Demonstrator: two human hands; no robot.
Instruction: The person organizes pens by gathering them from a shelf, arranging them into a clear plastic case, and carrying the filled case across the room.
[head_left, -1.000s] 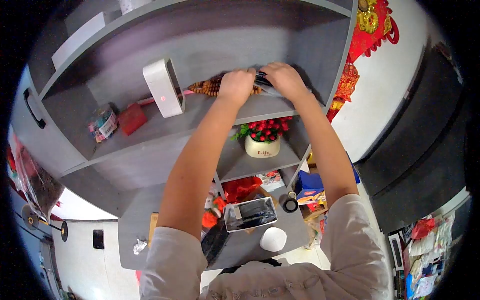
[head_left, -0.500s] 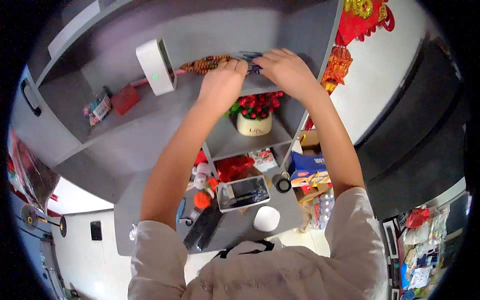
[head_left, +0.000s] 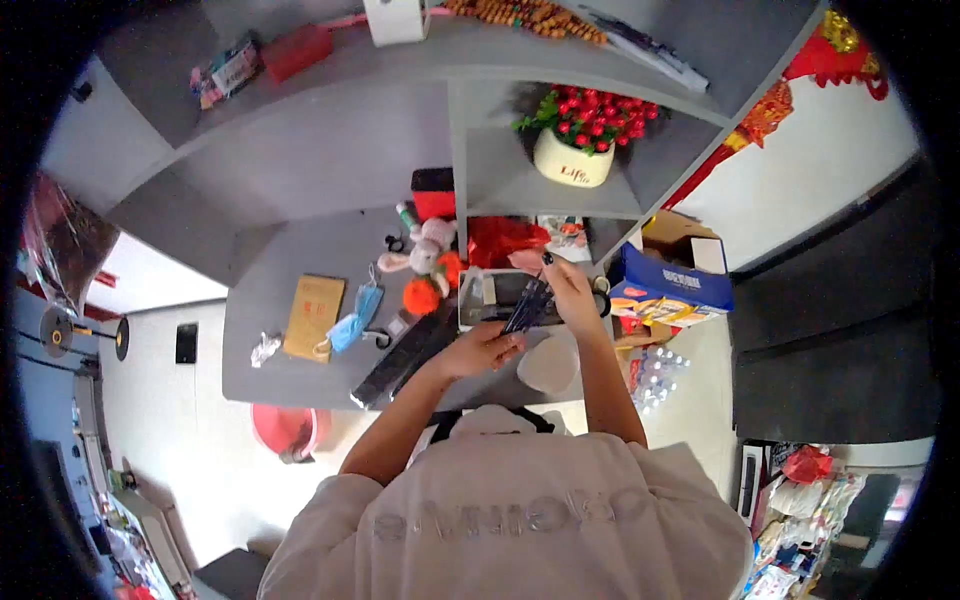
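A bundle of dark pens (head_left: 527,306) is held between my two hands, over the white box (head_left: 470,300) on the desk. My left hand (head_left: 480,351) is closed round the lower end of the bundle. At its upper end, my right hand (head_left: 569,292) grips the pens. Part of the box lies hidden beneath my hands and the pens. Just below the box is a white round-cornered item (head_left: 549,364). More pens and a clear sleeve (head_left: 650,52) lie on the upper shelf, right of the brown beads (head_left: 530,16).
Around the box are a red bag (head_left: 500,240), a plush toy (head_left: 432,238), an orange pompom (head_left: 421,295) and a long black pack (head_left: 405,360). Further left lie a blue mask (head_left: 356,318) and an envelope (head_left: 314,318). A flower pot (head_left: 573,160) stands on the middle shelf; a blue carton (head_left: 672,285) is at right.
Both hands have come down from the upper shelf to the desk, with dark pens now between them. The view has tilted downward.
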